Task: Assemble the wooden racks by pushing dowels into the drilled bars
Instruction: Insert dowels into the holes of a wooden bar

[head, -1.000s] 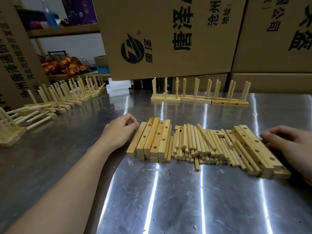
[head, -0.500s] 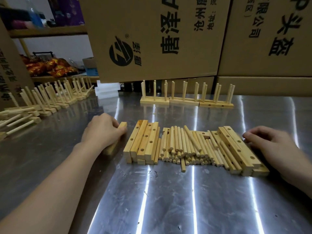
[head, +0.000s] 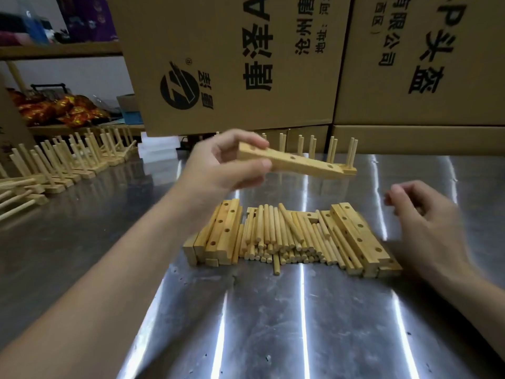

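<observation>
My left hand [head: 226, 165] grips one end of a drilled wooden bar [head: 300, 162] and holds it level in the air above the pile, holes facing me. On the metal table [head: 273, 324] lie a stack of drilled bars [head: 218, 233] at the left, a heap of loose dowels [head: 281, 236] in the middle and more drilled bars [head: 358, 236] at the right. My right hand [head: 426, 214] hovers just right of that pile with loosely curled fingers, holding nothing; it is blurred.
Finished racks [head: 328, 149] stand in a row at the back of the table, partly hidden by my left hand. Several more racks [head: 62, 162] line the left side. Big cardboard boxes [head: 246, 64] wall off the back. A white plastic block [head: 157, 149] sits near them.
My left hand has pulled one drilled bar off the left stack and lifted it up over the pile. My right hand has risen off the right bars.
</observation>
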`<action>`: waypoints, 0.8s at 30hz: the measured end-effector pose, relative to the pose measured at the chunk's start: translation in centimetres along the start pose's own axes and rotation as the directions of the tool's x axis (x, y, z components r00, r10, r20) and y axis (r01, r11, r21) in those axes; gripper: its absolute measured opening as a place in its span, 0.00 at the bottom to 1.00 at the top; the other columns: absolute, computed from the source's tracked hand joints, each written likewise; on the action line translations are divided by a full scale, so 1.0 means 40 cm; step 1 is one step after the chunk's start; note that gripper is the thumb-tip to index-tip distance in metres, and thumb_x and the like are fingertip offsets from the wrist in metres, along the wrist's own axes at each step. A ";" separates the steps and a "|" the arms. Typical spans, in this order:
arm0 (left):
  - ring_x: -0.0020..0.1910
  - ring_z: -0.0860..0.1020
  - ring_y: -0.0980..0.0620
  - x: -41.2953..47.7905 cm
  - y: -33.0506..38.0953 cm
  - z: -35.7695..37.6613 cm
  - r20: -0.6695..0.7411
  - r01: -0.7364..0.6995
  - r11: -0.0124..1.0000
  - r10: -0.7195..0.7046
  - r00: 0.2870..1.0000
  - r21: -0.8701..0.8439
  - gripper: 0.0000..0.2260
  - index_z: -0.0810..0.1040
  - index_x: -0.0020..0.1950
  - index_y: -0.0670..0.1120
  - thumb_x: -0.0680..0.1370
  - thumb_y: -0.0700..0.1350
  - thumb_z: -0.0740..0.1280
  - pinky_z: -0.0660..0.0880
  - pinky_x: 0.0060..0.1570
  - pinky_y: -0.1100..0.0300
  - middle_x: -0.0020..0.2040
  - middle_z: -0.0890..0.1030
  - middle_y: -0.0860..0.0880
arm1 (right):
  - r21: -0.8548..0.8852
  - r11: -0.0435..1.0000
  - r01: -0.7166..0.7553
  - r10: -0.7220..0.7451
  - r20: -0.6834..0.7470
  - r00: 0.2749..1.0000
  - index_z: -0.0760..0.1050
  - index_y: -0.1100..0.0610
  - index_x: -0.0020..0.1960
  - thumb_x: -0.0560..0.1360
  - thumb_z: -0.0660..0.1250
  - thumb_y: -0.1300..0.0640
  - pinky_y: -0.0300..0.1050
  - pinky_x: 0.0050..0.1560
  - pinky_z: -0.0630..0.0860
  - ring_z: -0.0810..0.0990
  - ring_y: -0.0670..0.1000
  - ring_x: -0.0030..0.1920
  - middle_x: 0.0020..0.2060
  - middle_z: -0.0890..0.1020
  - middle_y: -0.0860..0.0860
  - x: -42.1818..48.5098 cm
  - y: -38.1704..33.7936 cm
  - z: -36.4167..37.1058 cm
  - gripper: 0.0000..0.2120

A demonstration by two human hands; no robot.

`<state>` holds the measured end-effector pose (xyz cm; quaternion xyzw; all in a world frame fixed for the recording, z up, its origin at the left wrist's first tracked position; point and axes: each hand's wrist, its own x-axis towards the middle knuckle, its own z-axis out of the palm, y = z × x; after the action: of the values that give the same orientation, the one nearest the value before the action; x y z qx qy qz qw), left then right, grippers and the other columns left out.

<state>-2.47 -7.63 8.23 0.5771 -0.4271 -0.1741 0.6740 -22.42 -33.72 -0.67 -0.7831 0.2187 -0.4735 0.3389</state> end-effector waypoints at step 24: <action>0.59 0.74 0.57 -0.219 -0.122 0.034 0.498 -0.545 0.415 0.225 0.837 0.728 0.12 0.85 0.60 0.56 0.77 0.55 0.75 0.75 0.55 0.56 0.53 0.80 0.62 | -0.210 0.685 0.698 -0.479 0.592 0.648 0.82 0.51 0.58 0.81 0.69 0.45 0.48 0.61 0.73 0.76 0.52 0.61 0.57 0.79 0.45 -0.191 -0.146 -0.015 0.11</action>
<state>-7.31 -3.44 0.36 0.6766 -0.6825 0.1275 0.2453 -26.31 -24.91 -0.72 -0.9568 -0.0525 -0.2848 0.0278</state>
